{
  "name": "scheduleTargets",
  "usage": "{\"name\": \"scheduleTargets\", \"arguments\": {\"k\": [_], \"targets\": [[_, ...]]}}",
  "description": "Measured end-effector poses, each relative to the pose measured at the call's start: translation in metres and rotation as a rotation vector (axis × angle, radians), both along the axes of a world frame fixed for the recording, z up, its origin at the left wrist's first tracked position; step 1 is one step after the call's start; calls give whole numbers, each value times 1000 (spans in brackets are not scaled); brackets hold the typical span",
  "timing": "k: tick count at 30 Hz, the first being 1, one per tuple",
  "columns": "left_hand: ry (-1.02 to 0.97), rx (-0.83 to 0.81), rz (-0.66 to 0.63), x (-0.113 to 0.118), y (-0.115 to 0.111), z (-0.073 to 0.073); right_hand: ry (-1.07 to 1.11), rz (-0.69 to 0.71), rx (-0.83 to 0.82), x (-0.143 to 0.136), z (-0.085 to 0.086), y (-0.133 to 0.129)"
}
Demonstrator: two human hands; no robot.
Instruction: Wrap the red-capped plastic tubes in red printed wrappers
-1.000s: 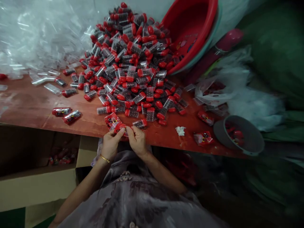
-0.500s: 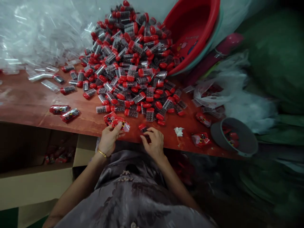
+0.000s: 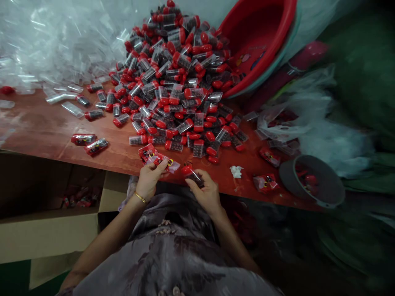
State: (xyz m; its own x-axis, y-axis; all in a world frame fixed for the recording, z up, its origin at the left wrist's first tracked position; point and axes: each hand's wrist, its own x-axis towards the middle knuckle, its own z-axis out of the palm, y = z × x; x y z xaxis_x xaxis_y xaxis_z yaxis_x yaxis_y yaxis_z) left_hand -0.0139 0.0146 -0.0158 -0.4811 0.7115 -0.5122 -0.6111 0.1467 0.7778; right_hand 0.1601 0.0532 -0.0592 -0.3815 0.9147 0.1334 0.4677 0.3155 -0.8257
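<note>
My left hand (image 3: pixel 148 179) is closed on a printed red plastic wrapper (image 3: pixel 154 155), pinched under the thumb at the table's front edge. In my right hand (image 3: pixel 207 190), between thumb and fingers, is a small clear case with a red cap (image 3: pixel 187 169) and dark contents; the cap points up and left towards the wrapper. The wrapper and the case are apart. Beyond both hands rises a big pile of similar red-capped clear cases (image 3: pixel 175 92). Two cases in printed wrappers (image 3: pixel 96 146) lie on the table to the left.
Clear plastic sleeves (image 3: pixel 61 45) are heaped at the back left. A red basin (image 3: pixel 268 24) leans behind the pile. At the right stand a grey bowl (image 3: pixel 331 187), a white plastic bag (image 3: pixel 333 139) and red wrappers (image 3: pixel 265 183). An open cardboard box (image 3: pixel 49 230) sits below left.
My right hand has turned the red-capped case up, so more of it shows between the fingers. The left hand still pinches the wrapper. The whole view has shifted slightly.
</note>
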Motion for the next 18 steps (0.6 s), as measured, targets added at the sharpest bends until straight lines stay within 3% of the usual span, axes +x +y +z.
{"name": "scheduleTargets", "arguments": {"k": [7,11,18], "targets": [[77,27,-163,-2,-2,-5,180,124,-239,-2,36,-8],[210,68,-221,-9,-5,-7,213,149,-316,-2,39,-6],[275,110,-302,-15,-5,-2,161,218,-322,-5,37,-6]]}}
